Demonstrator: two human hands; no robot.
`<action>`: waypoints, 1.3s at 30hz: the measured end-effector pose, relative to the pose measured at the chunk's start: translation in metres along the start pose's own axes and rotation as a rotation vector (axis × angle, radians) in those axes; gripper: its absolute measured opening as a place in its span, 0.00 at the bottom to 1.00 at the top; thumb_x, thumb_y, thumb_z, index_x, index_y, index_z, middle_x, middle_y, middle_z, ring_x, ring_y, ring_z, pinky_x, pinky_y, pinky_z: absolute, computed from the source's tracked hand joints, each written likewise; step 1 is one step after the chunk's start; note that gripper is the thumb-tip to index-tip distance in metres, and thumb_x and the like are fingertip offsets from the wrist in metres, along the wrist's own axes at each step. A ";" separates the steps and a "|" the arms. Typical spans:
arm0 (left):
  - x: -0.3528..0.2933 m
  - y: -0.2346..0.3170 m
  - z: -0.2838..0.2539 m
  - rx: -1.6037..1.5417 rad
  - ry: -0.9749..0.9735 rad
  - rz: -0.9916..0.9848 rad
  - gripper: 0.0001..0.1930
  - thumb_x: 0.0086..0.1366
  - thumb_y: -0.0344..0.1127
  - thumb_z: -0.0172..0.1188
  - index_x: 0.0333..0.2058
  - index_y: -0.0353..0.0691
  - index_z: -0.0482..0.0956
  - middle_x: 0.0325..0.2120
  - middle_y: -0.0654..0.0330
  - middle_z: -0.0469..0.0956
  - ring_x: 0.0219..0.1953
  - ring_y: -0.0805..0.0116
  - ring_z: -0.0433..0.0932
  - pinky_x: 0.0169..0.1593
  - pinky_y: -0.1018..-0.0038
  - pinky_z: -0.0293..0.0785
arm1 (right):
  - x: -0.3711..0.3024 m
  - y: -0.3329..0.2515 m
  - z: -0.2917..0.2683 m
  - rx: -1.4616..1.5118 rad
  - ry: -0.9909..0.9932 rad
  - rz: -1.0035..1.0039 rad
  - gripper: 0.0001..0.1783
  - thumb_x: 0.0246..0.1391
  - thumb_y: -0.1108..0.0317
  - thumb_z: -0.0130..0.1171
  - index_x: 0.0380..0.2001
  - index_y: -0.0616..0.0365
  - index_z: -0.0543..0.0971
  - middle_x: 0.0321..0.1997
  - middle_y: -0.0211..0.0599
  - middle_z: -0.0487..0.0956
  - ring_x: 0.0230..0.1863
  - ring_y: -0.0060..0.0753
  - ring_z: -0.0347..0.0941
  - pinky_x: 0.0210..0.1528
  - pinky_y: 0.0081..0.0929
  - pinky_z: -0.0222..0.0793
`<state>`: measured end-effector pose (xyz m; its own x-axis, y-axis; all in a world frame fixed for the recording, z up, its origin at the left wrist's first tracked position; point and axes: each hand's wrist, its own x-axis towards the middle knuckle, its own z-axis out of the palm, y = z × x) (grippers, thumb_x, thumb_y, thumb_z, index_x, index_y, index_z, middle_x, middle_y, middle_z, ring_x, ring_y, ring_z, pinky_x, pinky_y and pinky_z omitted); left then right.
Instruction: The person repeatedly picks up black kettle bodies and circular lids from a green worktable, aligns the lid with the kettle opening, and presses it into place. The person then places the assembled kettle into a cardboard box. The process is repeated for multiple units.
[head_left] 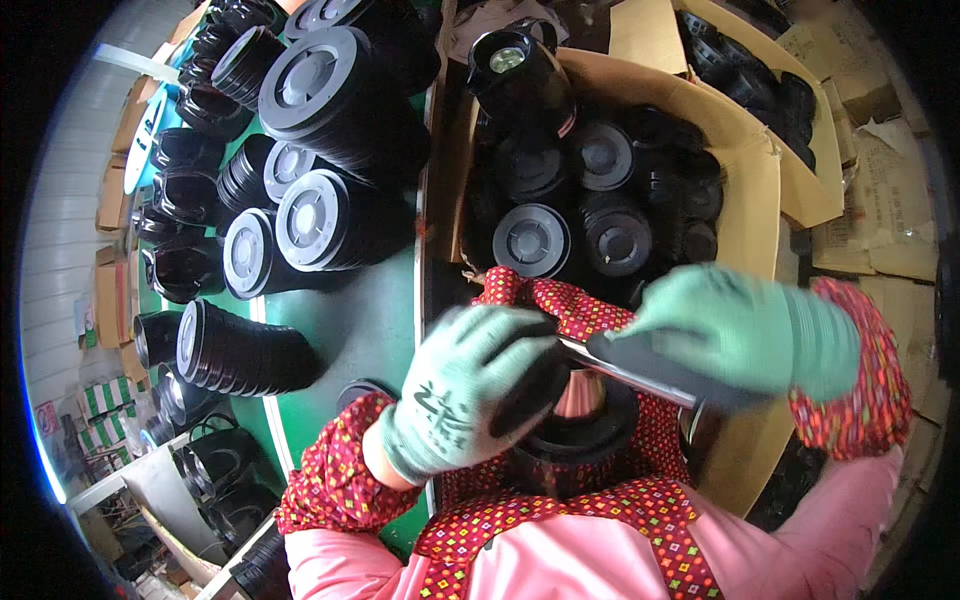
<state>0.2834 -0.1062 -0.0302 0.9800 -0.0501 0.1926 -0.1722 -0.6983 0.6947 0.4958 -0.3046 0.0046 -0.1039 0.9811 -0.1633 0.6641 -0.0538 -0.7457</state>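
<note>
Metal strip (642, 379) between left grip (485, 385) and right grip (725, 325), both curled, hold unclear

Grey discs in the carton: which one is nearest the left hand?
The near-left disc, just beyond the left hand; the others lie farther right or farther back.

Spotting dark lettering across the back of the left glove (478, 385), near its cuff edge; on the brown carton (885, 205), only faint, illegible print.

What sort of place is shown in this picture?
Probably a factory workshop: stacks of round black parts on a green workbench, and an open cardboard box holding round-topped black items.
</note>
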 end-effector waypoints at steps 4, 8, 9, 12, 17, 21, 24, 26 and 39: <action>-0.004 0.003 0.015 0.051 0.015 0.042 0.21 0.56 0.34 0.70 0.50 0.36 0.85 0.47 0.51 0.82 0.48 0.51 0.82 0.52 0.60 0.80 | 0.061 0.064 0.049 0.507 0.359 -0.183 0.15 0.67 0.67 0.58 0.53 0.58 0.81 0.56 0.46 0.78 0.58 0.43 0.75 0.62 0.39 0.71; -0.007 0.016 0.003 0.185 -0.063 0.117 0.25 0.47 0.37 0.64 0.46 0.35 0.86 0.45 0.51 0.81 0.44 0.50 0.80 0.52 0.58 0.80 | 0.111 0.071 0.110 0.784 0.050 -0.404 0.16 0.70 0.66 0.54 0.55 0.60 0.80 0.57 0.49 0.80 0.69 0.48 0.70 0.74 0.45 0.61; -0.009 0.023 -0.003 0.127 -0.054 0.158 0.25 0.46 0.38 0.61 0.44 0.36 0.87 0.48 0.49 0.80 0.46 0.50 0.80 0.50 0.56 0.80 | 0.112 0.071 0.113 0.812 0.057 -0.455 0.15 0.72 0.63 0.53 0.49 0.62 0.82 0.53 0.47 0.81 0.73 0.49 0.67 0.76 0.48 0.57; 0.025 0.046 0.012 0.149 0.057 0.284 0.25 0.53 0.39 0.66 0.51 0.38 0.85 0.51 0.48 0.79 0.51 0.51 0.80 0.51 0.59 0.80 | 0.125 0.058 0.098 0.795 -0.098 -0.437 0.21 0.72 0.56 0.53 0.34 0.63 0.81 0.40 0.42 0.81 0.72 0.52 0.67 0.79 0.54 0.48; 0.054 0.046 0.066 -0.146 -0.328 0.158 0.25 0.60 0.43 0.59 0.52 0.33 0.79 0.41 0.53 0.78 0.40 0.57 0.80 0.44 0.65 0.77 | 0.116 0.061 0.120 0.826 0.163 -0.601 0.19 0.65 0.57 0.58 0.25 0.62 0.76 0.32 0.41 0.75 0.52 0.52 0.72 0.70 0.55 0.59; 0.048 0.031 0.052 -0.317 -0.244 0.408 0.17 0.62 0.49 0.63 0.40 0.42 0.81 0.36 0.59 0.79 0.36 0.59 0.80 0.39 0.64 0.77 | 0.089 0.092 0.126 0.659 0.244 -0.590 0.14 0.62 0.61 0.60 0.42 0.61 0.79 0.46 0.44 0.76 0.55 0.54 0.72 0.65 0.53 0.65; 0.031 0.016 0.044 -0.644 -0.130 0.462 0.20 0.63 0.54 0.71 0.27 0.45 0.78 0.31 0.61 0.78 0.32 0.58 0.78 0.37 0.63 0.75 | 0.070 0.083 0.095 0.380 0.122 -0.400 0.21 0.60 0.49 0.57 0.32 0.60 0.80 0.37 0.43 0.76 0.45 0.53 0.70 0.52 0.47 0.64; 0.028 0.006 0.043 -0.833 -0.022 0.500 0.20 0.63 0.49 0.73 0.22 0.45 0.75 0.25 0.59 0.77 0.28 0.56 0.79 0.34 0.62 0.75 | 0.054 0.075 0.096 0.292 0.275 -0.253 0.21 0.59 0.47 0.58 0.29 0.56 0.80 0.33 0.41 0.77 0.41 0.53 0.72 0.47 0.49 0.65; -0.001 -0.001 0.027 -0.566 0.201 0.486 0.11 0.56 0.38 0.73 0.27 0.40 0.79 0.28 0.57 0.78 0.36 0.49 0.81 0.42 0.56 0.78 | 0.015 0.032 0.076 0.019 0.454 0.027 0.33 0.68 0.47 0.55 0.67 0.57 0.76 0.74 0.51 0.70 0.73 0.59 0.62 0.77 0.52 0.51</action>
<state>0.2854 -0.1245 -0.0496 0.7534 -0.0896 0.6514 -0.6566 -0.1568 0.7378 0.4586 -0.3056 -0.0708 0.2514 0.9612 0.1135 0.6483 -0.0802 -0.7572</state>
